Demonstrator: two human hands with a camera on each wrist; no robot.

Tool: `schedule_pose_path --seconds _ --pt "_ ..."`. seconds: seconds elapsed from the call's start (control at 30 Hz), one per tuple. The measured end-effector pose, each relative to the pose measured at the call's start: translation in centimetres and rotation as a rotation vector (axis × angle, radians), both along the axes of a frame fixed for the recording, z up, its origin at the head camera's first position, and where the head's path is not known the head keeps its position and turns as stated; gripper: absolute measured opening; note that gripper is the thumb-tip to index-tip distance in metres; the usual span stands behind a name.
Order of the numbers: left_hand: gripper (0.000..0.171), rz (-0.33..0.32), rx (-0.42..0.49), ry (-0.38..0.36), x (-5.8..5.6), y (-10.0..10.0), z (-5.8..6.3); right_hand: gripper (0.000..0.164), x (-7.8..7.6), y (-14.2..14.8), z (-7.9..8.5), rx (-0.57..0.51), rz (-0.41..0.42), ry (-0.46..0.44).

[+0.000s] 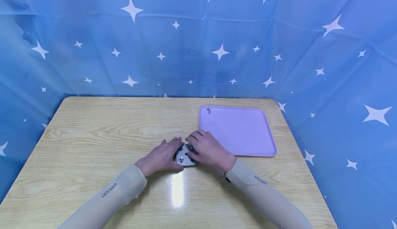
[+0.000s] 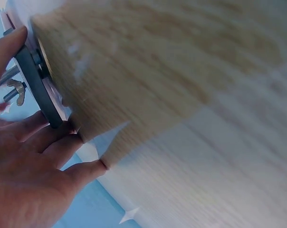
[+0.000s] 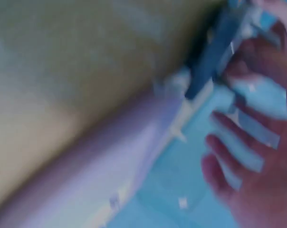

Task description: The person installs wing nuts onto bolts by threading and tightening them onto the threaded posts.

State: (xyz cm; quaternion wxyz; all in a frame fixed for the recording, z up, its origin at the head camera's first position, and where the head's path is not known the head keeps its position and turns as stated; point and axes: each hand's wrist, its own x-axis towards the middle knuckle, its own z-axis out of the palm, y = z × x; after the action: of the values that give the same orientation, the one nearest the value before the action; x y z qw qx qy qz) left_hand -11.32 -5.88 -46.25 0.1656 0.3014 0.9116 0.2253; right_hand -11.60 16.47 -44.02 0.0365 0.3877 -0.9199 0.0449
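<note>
A small flat metal plate (image 1: 185, 160) with dark edges lies on the table, with several bolts standing up from it. My left hand (image 1: 162, 156) grips it from the left, thumb on the near edge and fingers along the far one. In the left wrist view a wing nut (image 2: 20, 92) sits on one threaded bolt beside the thumb. My right hand (image 1: 207, 149) reaches over the plate's right side, its thumb and fingertips pinching a dark wing nut on a bolt there. That nut is mostly hidden by the fingers, and the right wrist view is blurred.
A purple tray (image 1: 235, 132) lies behind and to the right of my right hand. One small metal piece (image 1: 208, 111) rests in its far left corner. The wooden table (image 1: 102, 136) ends at a blue star-patterned curtain (image 1: 173, 42).
</note>
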Motion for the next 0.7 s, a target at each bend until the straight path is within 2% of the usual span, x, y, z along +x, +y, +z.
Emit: schedule_pose_path --seconds 0.1,0.2,0.3,0.53,0.7 --pt "0.095 0.000 -0.004 -0.008 0.0 0.0 0.0 0.041 -0.5 0.9 1.2 0.085 0.097 -0.068" --pt "0.095 0.004 -0.009 -0.018 -0.1 0.1 0.1 0.042 -0.8 1.4 1.8 0.155 0.169 -0.073" --pt "0.093 0.008 -0.011 -0.022 -0.1 0.1 0.1 0.042 -1.0 1.5 2.0 0.175 0.210 -0.064" --pt "0.092 0.011 -0.010 -0.030 -0.1 0.2 0.2 0.035 -1.1 1.4 1.5 0.161 0.241 -0.004" --pt "0.093 0.016 -0.015 -0.030 -0.1 0.2 0.2 0.017 -1.1 1.1 0.9 0.110 0.225 0.095"
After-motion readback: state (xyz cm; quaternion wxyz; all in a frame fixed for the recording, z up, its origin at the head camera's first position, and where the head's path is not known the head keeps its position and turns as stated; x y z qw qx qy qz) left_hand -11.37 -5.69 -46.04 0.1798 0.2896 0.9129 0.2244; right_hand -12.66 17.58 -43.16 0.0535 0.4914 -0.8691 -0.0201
